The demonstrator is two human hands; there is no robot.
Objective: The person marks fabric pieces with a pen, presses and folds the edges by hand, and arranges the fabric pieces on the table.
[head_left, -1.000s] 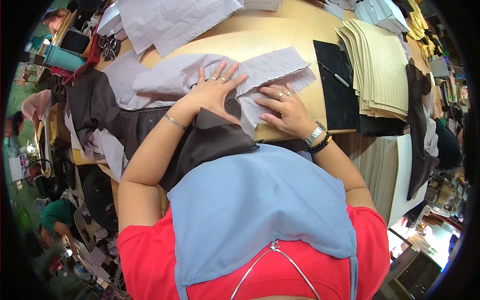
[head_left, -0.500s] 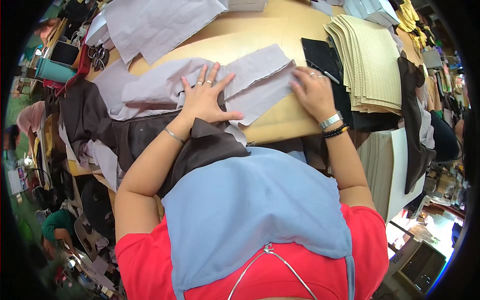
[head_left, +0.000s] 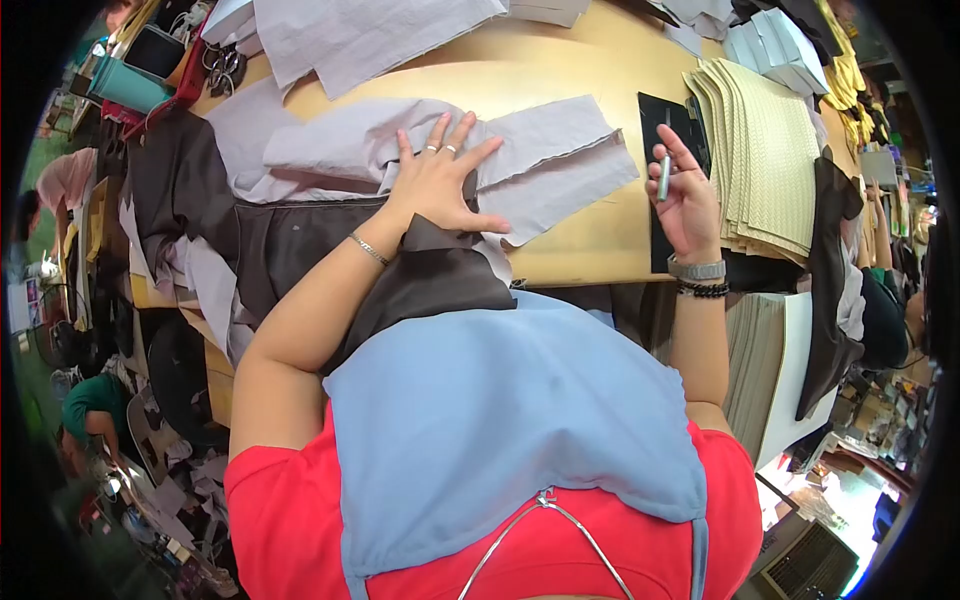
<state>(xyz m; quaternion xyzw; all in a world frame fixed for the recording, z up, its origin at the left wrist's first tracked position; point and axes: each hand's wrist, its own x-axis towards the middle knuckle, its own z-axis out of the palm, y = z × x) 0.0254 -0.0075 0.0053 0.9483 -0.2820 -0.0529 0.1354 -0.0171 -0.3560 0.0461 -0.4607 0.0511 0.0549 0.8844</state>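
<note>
My left hand [head_left: 443, 180] lies spread on the light grey fabric [head_left: 330, 150], its fingers apart and its thumb toward the table edge. Under and beside its wrist is dark brown fabric [head_left: 300, 250]. A grey strip with a raised fold line [head_left: 560, 160] extends to the right of that hand. My right hand [head_left: 688, 200] is raised over the black mat [head_left: 655, 235], palm partly up, and holds a slim silver-grey tool [head_left: 664, 178] between thumb and fingers. The tool's thin end is not clearly visible.
A stack of cream textured sheets [head_left: 765, 160] lies right of the mat. More grey fabric [head_left: 370, 40] lies at the back. Scissors [head_left: 224, 72] and a teal container [head_left: 130, 84] are at the back left. Co-workers [head_left: 92, 408] are at both sides.
My right hand has moved right from the grey strip to the mat and picked up the tool that lay there. My left hand has stayed spread on the fabric.
</note>
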